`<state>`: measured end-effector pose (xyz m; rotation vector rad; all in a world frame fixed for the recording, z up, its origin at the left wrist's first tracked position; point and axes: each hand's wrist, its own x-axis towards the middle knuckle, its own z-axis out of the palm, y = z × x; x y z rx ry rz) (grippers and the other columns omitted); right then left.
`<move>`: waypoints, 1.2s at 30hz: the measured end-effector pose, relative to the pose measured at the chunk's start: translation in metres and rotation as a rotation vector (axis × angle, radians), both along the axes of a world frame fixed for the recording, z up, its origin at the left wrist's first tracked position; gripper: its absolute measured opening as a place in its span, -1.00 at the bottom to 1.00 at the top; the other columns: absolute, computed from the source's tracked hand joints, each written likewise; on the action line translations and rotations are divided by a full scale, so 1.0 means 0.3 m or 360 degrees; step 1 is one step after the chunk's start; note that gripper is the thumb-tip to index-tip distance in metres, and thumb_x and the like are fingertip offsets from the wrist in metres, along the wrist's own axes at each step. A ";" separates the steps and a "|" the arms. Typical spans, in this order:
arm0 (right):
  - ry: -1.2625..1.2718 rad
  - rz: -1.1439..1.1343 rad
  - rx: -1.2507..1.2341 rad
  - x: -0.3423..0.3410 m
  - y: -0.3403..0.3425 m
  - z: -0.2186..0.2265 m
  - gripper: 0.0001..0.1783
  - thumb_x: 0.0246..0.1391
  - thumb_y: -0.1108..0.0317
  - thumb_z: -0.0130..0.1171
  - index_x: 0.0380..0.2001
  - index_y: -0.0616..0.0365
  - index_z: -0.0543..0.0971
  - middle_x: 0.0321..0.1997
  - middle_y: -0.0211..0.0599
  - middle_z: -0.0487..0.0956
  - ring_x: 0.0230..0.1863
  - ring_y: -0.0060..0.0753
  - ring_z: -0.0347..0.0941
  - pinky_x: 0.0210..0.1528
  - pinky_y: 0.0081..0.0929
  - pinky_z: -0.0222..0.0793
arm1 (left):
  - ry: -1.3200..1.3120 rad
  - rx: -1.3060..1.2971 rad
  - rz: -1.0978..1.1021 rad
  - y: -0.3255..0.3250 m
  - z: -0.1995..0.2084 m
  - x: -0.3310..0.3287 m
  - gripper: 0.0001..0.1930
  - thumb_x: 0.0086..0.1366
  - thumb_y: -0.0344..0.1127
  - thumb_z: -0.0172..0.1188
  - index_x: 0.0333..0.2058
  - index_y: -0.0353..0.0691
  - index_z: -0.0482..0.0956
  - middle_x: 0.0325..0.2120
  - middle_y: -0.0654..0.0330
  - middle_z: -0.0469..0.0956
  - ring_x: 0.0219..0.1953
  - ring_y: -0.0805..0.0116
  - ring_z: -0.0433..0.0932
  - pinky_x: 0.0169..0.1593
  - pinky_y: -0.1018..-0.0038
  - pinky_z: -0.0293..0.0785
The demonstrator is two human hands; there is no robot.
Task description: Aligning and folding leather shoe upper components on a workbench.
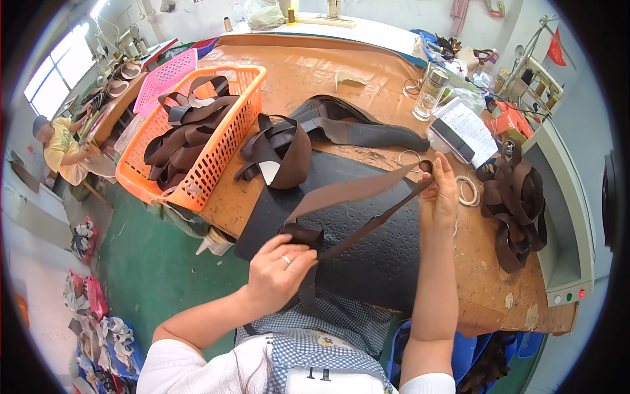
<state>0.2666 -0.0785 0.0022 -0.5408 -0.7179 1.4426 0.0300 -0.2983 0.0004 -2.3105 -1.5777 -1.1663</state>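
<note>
Right now one brown strip [354, 192] is spanning above one black mat [377, 279], its long axis running from the left hand [282, 268] toward two o'clock. Left fingers are grasping its near part; the right hand [438, 190] is pinching its far bend. One orange basket [224, 157] is sitting at ten o'clock.

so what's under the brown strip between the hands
Under the brown strip lies a spotted black board on the table. Whatever the left hand covers, and the table beneath the board, cannot be seen.
</note>
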 end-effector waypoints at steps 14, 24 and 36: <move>-0.1987 0.0177 0.0464 -0.067 -0.550 0.001 -0.37 -0.20 0.61 0.41 0.05 0.25 0.49 -0.18 -0.18 0.51 -0.19 -0.31 0.53 -0.16 -0.42 0.51 | -0.0235 0.0217 -0.0214 0.093 0.010 0.184 -0.72 0.07 -0.46 0.38 -0.20 -0.32 0.59 -0.39 0.18 0.61 -0.21 0.27 0.56 0.20 0.10 0.39; -0.1606 0.0410 0.0965 0.067 -0.482 0.043 -0.77 -0.26 0.60 0.41 -0.46 0.32 0.57 -0.17 -0.21 0.60 -0.06 -0.25 0.53 -0.07 -0.40 0.45 | -0.1131 -0.0740 -0.0461 0.236 -0.161 0.061 -0.41 0.28 -0.48 0.13 0.29 -0.33 0.25 0.35 -0.10 0.20 0.41 0.04 0.14 0.41 0.27 0.05; -0.2005 0.0384 0.1074 -0.030 -0.504 0.006 -0.73 -0.22 0.50 0.44 -0.38 0.29 0.59 -0.31 -0.20 0.55 -0.23 -0.17 0.46 -0.18 -0.33 0.43 | -0.2469 -0.1817 -0.1163 0.204 -0.208 -0.030 -0.57 0.46 -0.16 0.04 0.16 -0.32 0.43 0.08 -0.08 0.51 0.07 0.14 0.57 0.11 0.24 0.54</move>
